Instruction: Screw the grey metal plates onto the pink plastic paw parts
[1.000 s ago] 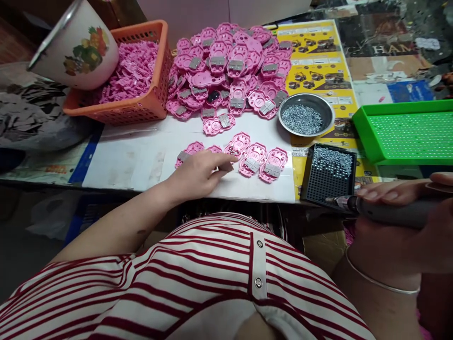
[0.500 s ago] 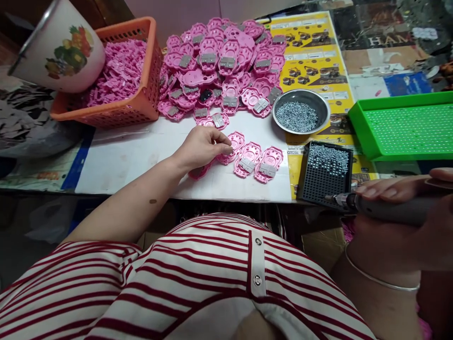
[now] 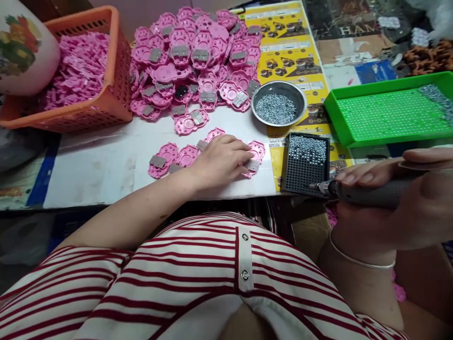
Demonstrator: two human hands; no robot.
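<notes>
My left hand (image 3: pixel 221 160) lies over a row of pink plastic parts with grey metal plates, its fingertips at the rightmost part (image 3: pixel 255 155). The fingers are slightly spread and what is under the palm is hidden. Another part (image 3: pixel 163 160) lies at the row's left end. My right hand (image 3: pixel 396 198) is wrapped round a grey electric screwdriver (image 3: pixel 371 192). The driver's metal tip is over the lower edge of a black perforated tray (image 3: pixel 307 163), which has small screws heaped in its upper half.
A metal bowl of screws (image 3: pixel 279 104) stands behind the black tray. A large pile of pink parts (image 3: pixel 198 56) is at the back. An orange basket (image 3: pixel 118 71) of pink pieces stands left, a green tray (image 3: pixel 385 113) right.
My left hand has moved right along the row, from a part on the left to the rightmost one. The view has shifted, and my right hand still holds the screwdriver over the black tray.
</notes>
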